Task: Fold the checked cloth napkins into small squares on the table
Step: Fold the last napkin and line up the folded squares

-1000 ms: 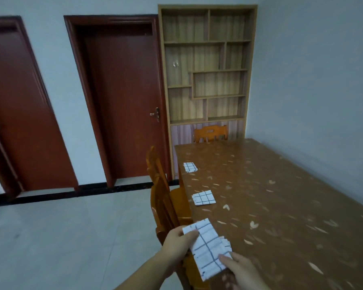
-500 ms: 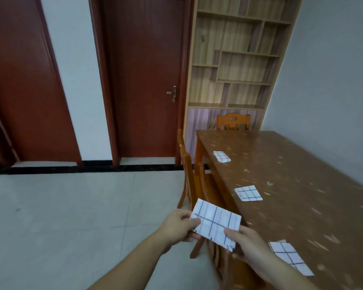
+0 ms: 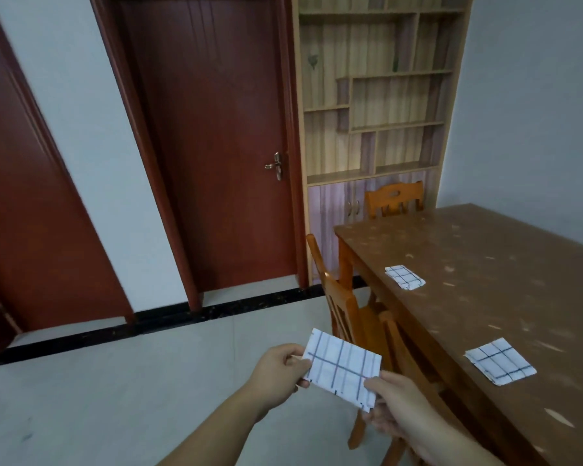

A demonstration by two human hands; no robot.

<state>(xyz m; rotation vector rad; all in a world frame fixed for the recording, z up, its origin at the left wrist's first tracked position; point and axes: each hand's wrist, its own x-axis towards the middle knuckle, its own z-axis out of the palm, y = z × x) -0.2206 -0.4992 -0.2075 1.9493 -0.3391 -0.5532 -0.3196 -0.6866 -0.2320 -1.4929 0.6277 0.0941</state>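
Note:
A folded white checked napkin (image 3: 342,368) hangs in the air over the floor, left of the table. My left hand (image 3: 276,373) pinches its left edge and my right hand (image 3: 396,403) pinches its lower right corner. Two more folded checked napkins lie flat on the brown table (image 3: 485,297): the near napkin (image 3: 498,361) close to the table's left edge, and the far napkin (image 3: 404,277) further along the same edge.
Two orange wooden chairs (image 3: 347,311) stand along the table's left side, just right of my hands. A third chair (image 3: 394,200) stands at the far end. A wooden shelf unit (image 3: 374,95) and red-brown doors (image 3: 209,146) line the far wall. Grey tiled floor (image 3: 115,381) lies to the left.
My view has swung left and away from the table. The napkin in my hands has come off the table's corner and now hangs over the floor, turned nearly flat towards me.

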